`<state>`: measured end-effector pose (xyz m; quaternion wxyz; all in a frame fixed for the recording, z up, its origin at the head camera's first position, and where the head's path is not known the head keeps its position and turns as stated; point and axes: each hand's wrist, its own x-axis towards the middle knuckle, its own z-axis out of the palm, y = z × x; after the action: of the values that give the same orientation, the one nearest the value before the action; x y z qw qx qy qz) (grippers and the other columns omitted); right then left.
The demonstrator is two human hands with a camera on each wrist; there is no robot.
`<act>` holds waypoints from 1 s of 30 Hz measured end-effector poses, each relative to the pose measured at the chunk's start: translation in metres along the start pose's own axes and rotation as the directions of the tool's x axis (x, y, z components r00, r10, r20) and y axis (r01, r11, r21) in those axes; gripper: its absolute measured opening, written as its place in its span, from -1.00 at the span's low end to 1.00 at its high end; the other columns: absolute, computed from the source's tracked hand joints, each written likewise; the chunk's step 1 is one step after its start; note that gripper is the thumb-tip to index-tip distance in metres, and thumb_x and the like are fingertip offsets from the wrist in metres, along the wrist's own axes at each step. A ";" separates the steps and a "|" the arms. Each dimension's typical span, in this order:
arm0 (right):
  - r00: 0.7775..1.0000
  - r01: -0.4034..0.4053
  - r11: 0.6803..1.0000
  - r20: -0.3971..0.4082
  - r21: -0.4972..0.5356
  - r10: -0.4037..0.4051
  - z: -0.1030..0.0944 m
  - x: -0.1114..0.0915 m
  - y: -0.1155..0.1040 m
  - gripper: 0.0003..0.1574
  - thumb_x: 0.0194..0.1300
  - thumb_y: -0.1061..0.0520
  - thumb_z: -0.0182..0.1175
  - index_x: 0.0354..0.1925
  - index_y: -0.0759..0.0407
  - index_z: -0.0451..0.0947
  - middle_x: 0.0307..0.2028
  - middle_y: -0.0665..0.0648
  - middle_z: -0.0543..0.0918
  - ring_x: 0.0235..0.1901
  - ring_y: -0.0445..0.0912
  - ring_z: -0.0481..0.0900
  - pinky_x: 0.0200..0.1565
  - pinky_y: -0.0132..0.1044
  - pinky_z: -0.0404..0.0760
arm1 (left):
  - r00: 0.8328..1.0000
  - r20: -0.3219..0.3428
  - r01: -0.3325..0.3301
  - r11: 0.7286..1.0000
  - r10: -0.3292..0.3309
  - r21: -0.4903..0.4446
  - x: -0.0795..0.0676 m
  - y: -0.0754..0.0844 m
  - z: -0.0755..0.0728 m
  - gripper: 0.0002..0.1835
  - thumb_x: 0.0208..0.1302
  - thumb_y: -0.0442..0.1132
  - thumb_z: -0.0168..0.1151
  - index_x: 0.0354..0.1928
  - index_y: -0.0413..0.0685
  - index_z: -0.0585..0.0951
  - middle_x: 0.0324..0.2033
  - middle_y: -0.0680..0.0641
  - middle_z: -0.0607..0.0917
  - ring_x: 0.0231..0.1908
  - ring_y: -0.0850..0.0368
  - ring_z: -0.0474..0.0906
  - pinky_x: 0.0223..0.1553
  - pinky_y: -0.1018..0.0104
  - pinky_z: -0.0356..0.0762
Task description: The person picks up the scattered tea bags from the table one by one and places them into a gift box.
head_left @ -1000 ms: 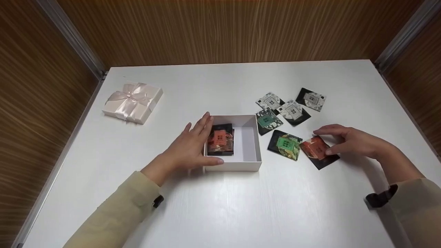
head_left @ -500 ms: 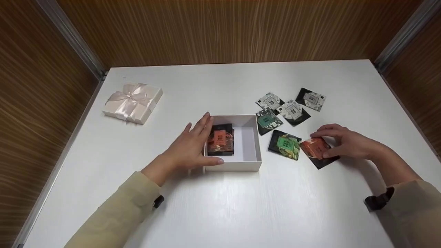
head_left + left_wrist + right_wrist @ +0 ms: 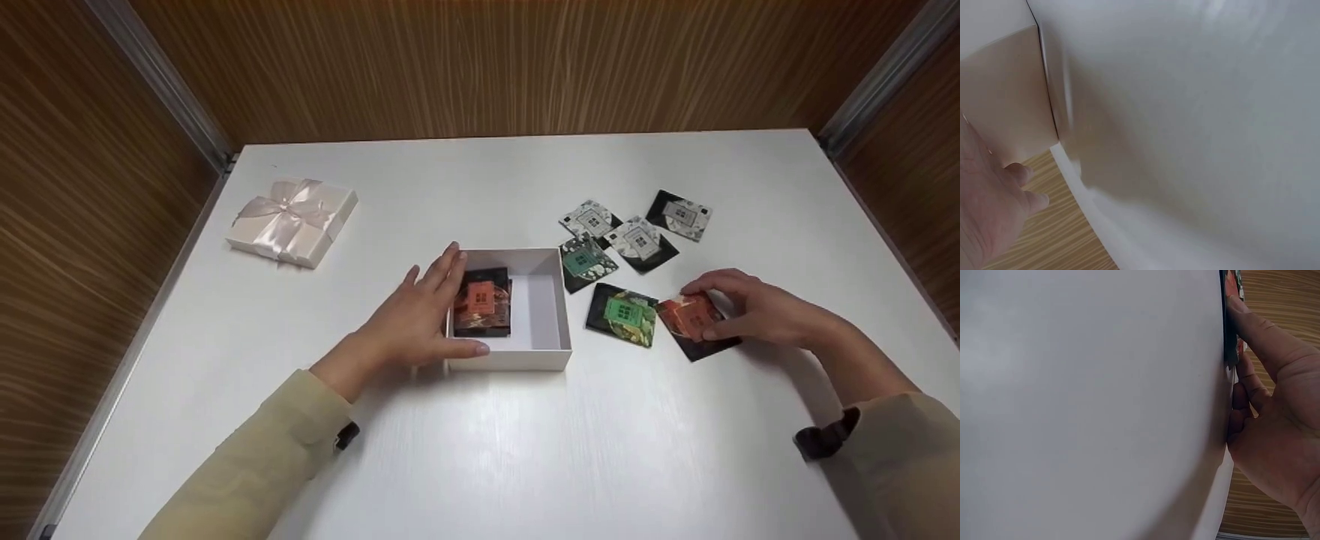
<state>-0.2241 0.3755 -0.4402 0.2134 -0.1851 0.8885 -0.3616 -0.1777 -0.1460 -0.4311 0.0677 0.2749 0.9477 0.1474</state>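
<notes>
A white open box (image 3: 510, 361) stands mid-table with a dark sachet with a red label (image 3: 481, 298) lying in its left half, a dark edge showing beneath it. My left hand (image 3: 409, 322) rests against the box's left side, fingers straight along the wall and thumb across the front rim. In the left wrist view that hand (image 3: 988, 197) lies beside the box wall (image 3: 1010, 95). My right hand (image 3: 765, 311) pinches a red-and-black sachet (image 3: 688, 319) between thumb and fingers. The right wrist view shows the thumb on the sachet's face (image 3: 1230, 286), its edge low over the table.
Left of the pinched sachet lies a green-labelled sachet (image 3: 622, 315). Behind it are a teal-labelled one (image 3: 585, 261), touching the box's right side in this view, and several grey-white sachets (image 3: 641, 243). A pale gift box with a ribbon bow (image 3: 292, 221) sits at the back left.
My right thumb has slid inward on the red sachet and the fingers have closed on it; its near corner has risen slightly. My left hand and the box stay in place.
</notes>
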 end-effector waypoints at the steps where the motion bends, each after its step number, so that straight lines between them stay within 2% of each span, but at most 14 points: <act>1: 1.000 0.000 1.000 -0.001 -0.003 0.000 0.000 0.000 0.000 -0.20 0.23 0.20 0.57 0.39 0.08 0.53 0.43 0.28 0.32 0.45 0.22 0.14 0.39 0.32 0.15 | 1.000 0.002 0.003 1.000 -0.003 -0.001 0.000 0.000 0.000 0.46 0.15 0.75 0.02 0.71 -0.08 -0.34 0.70 -0.14 -0.36 0.66 -0.05 -0.20 0.60 -0.17 -0.21; 3: 1.000 -0.002 1.000 -0.003 -0.012 0.002 -0.001 -0.001 0.000 -0.13 0.24 0.17 0.57 0.46 0.07 0.48 0.46 0.32 0.30 0.47 0.27 0.12 0.38 0.37 0.12 | 1.000 0.005 0.005 1.000 -0.005 -0.002 0.000 0.000 -0.001 0.47 0.15 0.75 0.03 0.71 -0.08 -0.35 0.70 -0.13 -0.37 0.66 -0.05 -0.20 0.60 -0.16 -0.22; 5: 1.000 -0.017 1.000 -0.008 -0.020 0.017 -0.001 -0.001 -0.001 -0.09 0.27 0.11 0.56 0.51 0.05 0.44 0.47 0.33 0.29 0.45 0.26 0.14 0.37 0.29 0.15 | 1.000 0.008 0.005 1.000 -0.005 -0.004 0.000 0.000 -0.001 0.46 0.15 0.74 0.03 0.71 -0.09 -0.35 0.70 -0.14 -0.36 0.66 -0.05 -0.21 0.60 -0.16 -0.21; 8: 0.999 -0.042 0.999 -0.016 -0.011 0.042 -0.001 0.000 -0.001 -0.04 0.30 0.04 0.55 0.56 0.01 0.37 0.50 0.32 0.27 0.38 0.19 0.21 0.32 -0.03 0.23 | 1.000 0.008 0.006 1.000 -0.006 -0.011 -0.001 0.001 -0.001 0.46 0.16 0.74 0.04 0.71 -0.09 -0.34 0.70 -0.15 -0.35 0.66 -0.03 -0.22 0.60 -0.16 -0.22; 10: 0.998 -0.060 0.998 -0.022 0.012 0.061 -0.001 0.001 -0.001 -0.01 0.33 0.03 0.53 0.59 -0.01 0.32 0.48 0.30 0.30 0.30 0.13 0.27 0.22 -0.26 0.28 | 1.000 0.010 0.007 1.000 -0.006 -0.014 -0.001 0.001 -0.001 0.46 0.16 0.74 0.04 0.71 -0.09 -0.34 0.70 -0.15 -0.35 0.67 -0.01 -0.22 0.60 -0.16 -0.22; 13: 0.996 -0.084 0.996 -0.033 0.040 0.086 0.000 0.002 0.000 -0.01 0.37 0.06 0.49 0.62 -0.03 0.27 0.42 0.25 0.38 0.23 0.06 0.33 0.10 -0.45 0.34 | 1.000 0.012 0.008 1.000 -0.008 -0.014 -0.001 0.001 -0.001 0.46 0.15 0.75 0.02 0.71 -0.08 -0.35 0.70 -0.13 -0.37 0.66 0.00 -0.22 0.60 -0.15 -0.22; 16: 0.993 -0.105 0.993 -0.057 0.046 0.108 0.001 0.003 0.002 -0.06 0.42 0.09 0.45 0.62 -0.05 0.27 0.34 0.21 0.46 0.20 0.02 0.38 0.06 -0.48 0.38 | 1.000 0.019 0.011 1.000 -0.010 -0.014 -0.002 0.001 -0.001 0.47 0.13 0.78 -0.03 0.70 -0.08 -0.36 0.70 -0.12 -0.39 0.66 -0.03 -0.18 0.60 -0.16 -0.20; 21: 0.991 -0.082 0.993 -0.099 0.083 0.090 0.002 0.003 0.006 -0.13 0.46 0.13 0.40 0.60 0.04 0.28 0.26 0.20 0.50 0.11 -0.06 0.45 0.00 -0.49 0.48 | 0.999 0.025 0.022 0.999 -0.021 -0.034 -0.003 0.001 0.000 0.47 0.12 0.79 -0.03 0.70 -0.05 -0.38 0.70 -0.11 -0.40 0.64 -0.08 -0.06 0.60 -0.13 -0.14; 26: 0.986 -0.093 0.989 -0.124 0.115 0.108 0.000 0.003 0.010 -0.15 0.49 0.10 0.37 0.60 0.06 0.27 0.25 0.22 0.50 0.06 -0.11 0.47 -0.03 -0.48 0.52 | 0.999 0.022 0.024 0.999 -0.023 -0.043 -0.002 0.001 0.001 0.48 0.12 0.78 0.00 0.70 -0.04 -0.38 0.69 -0.09 -0.41 0.63 -0.11 -0.02 0.60 -0.09 -0.10; 30: 0.980 -0.115 0.983 -0.145 0.142 0.135 -0.006 0.003 0.009 -0.18 0.52 0.09 0.34 0.60 0.08 0.28 0.23 0.25 0.54 0.05 -0.16 0.52 -0.02 -0.48 0.54 | 1.000 0.002 0.020 0.999 -0.020 -0.047 -0.001 0.000 0.001 0.48 0.10 0.78 0.03 0.71 -0.05 -0.33 0.70 -0.10 -0.38 0.60 -0.19 0.09 0.59 -0.08 -0.05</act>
<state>-0.2318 0.3835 -0.4438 0.1781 -0.0856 0.8862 -0.4191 -0.1763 -0.1464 -0.4322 0.0765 0.2640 0.9466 0.1686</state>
